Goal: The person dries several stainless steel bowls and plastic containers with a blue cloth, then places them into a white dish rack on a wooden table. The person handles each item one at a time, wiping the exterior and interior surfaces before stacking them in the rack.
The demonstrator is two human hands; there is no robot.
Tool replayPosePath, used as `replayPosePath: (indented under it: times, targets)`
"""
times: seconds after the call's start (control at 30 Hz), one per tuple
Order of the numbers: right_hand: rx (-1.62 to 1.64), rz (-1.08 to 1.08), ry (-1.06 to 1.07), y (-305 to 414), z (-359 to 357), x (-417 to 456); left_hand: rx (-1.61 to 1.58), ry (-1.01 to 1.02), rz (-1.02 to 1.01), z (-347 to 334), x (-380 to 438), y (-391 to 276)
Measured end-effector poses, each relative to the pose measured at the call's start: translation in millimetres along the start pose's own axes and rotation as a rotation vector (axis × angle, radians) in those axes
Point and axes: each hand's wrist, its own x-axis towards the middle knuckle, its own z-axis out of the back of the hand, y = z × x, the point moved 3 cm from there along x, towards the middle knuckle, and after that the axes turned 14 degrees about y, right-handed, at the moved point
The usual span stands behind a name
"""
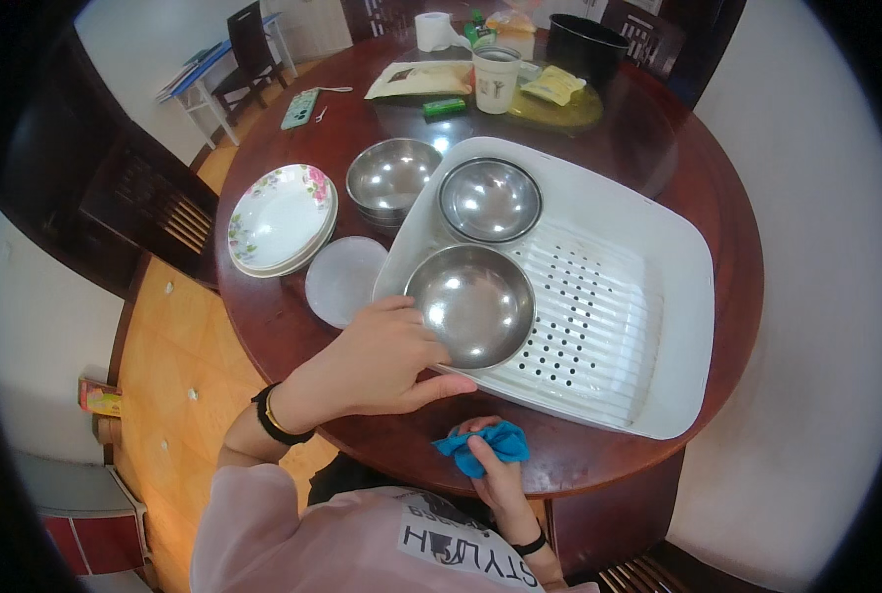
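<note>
My left hand (392, 359) reaches over the near left rim of a white plastic draining basket (619, 296). Its fingers touch the left edge of a stainless steel bowl (474, 307) in the basket; whether they grip it I cannot tell. Behind that bowl sits another steel bowl (490, 199), also in the basket. My right hand (494, 467) holds a crumpled blue cloth (485, 446) at the table's near edge. Left of the basket are stacked steel bowls (395, 174), a stack of floral plates (281, 215) and a whitish round dish or lid (346, 280).
The round wooden table (730, 222) also bears a paper cup (495, 81), a toilet paper roll (435, 32), a black pot (585, 48), a green pack (444, 108), a pale packet (420, 80) and a phone (300, 110). A white wall stands close on the right.
</note>
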Motion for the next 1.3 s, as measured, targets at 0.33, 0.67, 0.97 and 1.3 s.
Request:
replayPosePath:
  times: [0.33,0.67,0.97,1.3]
  targets:
    - [-0.026,0.037,-0.032,-1,0,-1,-0.082,0.053,0.054,4,0,0]
    - [-0.085,0.047,-0.046,-2,0,-1,-0.055,-0.569,0.102,44,-4,113]
    - [-0.11,0.105,-0.082,-2,-2,-1,0.164,-0.183,0.275,16,20,179]
    - [-0.211,0.16,-0.162,-3,-10,-6,0.081,-0.316,0.237,31,21,183]
